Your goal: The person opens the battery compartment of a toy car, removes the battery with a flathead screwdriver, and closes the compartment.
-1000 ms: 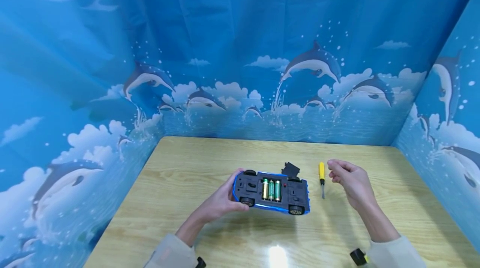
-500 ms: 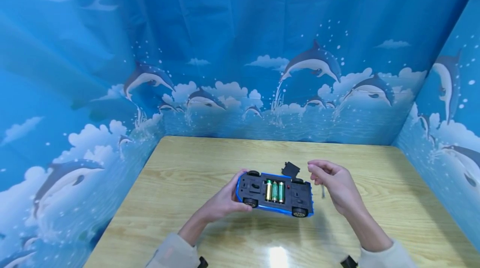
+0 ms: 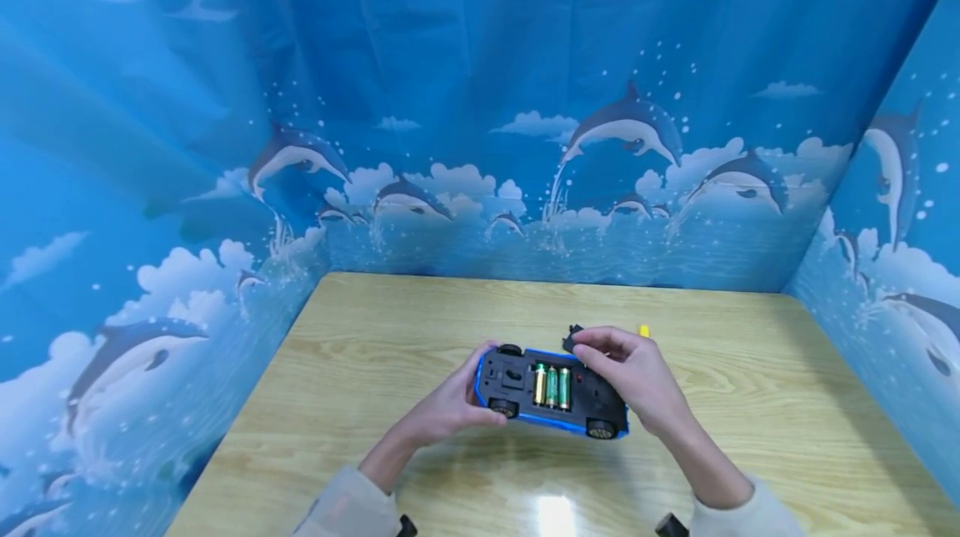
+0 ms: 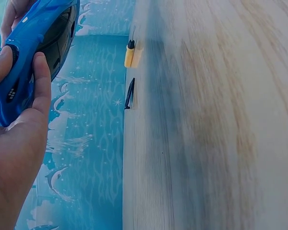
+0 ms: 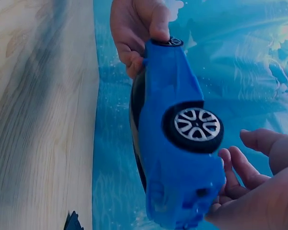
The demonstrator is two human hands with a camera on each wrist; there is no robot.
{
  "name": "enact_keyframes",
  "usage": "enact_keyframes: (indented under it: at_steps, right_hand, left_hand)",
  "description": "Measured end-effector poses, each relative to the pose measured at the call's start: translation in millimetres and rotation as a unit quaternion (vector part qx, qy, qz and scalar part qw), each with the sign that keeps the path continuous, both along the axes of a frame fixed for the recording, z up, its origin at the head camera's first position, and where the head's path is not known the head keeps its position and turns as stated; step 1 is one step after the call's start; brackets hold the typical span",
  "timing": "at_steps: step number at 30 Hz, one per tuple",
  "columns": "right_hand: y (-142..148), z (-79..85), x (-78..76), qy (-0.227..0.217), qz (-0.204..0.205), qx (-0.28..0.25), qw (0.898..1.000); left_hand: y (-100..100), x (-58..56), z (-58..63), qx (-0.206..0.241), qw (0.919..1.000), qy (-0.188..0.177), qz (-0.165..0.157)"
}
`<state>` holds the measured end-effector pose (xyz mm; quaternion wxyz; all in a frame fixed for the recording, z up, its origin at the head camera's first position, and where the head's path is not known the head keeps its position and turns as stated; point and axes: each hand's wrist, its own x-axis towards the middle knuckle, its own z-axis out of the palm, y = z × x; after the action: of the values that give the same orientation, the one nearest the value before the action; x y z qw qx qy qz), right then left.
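A blue toy car (image 3: 551, 393) is held upside down above the wooden table (image 3: 750, 404). Three batteries (image 3: 551, 386) show in its open black underside. My left hand (image 3: 459, 402) grips the car's left end, thumb by the wheel. My right hand (image 3: 609, 360) covers the car's right end with its fingers curled round it. The right wrist view shows the blue body (image 5: 175, 143), a wheel (image 5: 194, 124), and my right-hand fingers (image 5: 237, 170) at its end. In the left wrist view my left-hand fingers (image 4: 38, 81) wrap the car (image 4: 36, 38).
A yellow-handled screwdriver (image 4: 129, 52) lies on the table behind the car; only its handle tip (image 3: 643, 330) shows in the head view. A small black cover (image 4: 130, 93) lies beside it. Blue dolphin-print curtains (image 3: 480, 103) wall the table on three sides.
My right hand has moved left from beside the screwdriver onto the car's right end, hiding most of the screwdriver. The car has shifted slightly right in my left hand.
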<state>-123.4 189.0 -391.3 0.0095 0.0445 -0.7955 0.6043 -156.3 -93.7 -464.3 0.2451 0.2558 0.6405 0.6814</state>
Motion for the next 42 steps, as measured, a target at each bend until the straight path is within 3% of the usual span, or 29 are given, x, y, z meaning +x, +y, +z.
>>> enact_keyframes:
  at_steps: [6,13,16,24,34,38,42]
  right_hand:
    - [-11,-6.5,-0.7,0.080,0.016,0.102,0.991]
    - [-22,-15.4,0.1,0.187,-0.008,0.196,0.963]
    - [-26,-19.6,0.5,0.211,-0.006,0.221,0.952]
    - [-34,-26.0,2.8,0.224,-0.002,0.253,0.941]
    - [-36,-28.7,3.2,0.224,0.001,0.263,0.938]
    - [-36,-29.8,2.3,0.221,0.001,0.261,0.940]
    - [-35,-30.7,1.5,0.200,0.004,0.247,0.948]
  left_hand:
    - [1,0.3,0.5,0.006,1.0000,0.003,-0.004]
    - [4,-1.1,0.5,0.022,0.9995,0.010,-0.021]
    - [5,-1.4,0.2,0.023,0.9995,0.007,-0.018]
    - [6,-1.8,0.2,0.024,0.9996,-0.004,-0.014]
    - [7,-1.8,-0.3,0.024,0.9996,-0.005,-0.012]
    - [8,-1.6,-1.2,0.023,0.9997,0.002,-0.010]
    - [8,-1.2,-2.4,0.026,0.9995,0.011,-0.012]
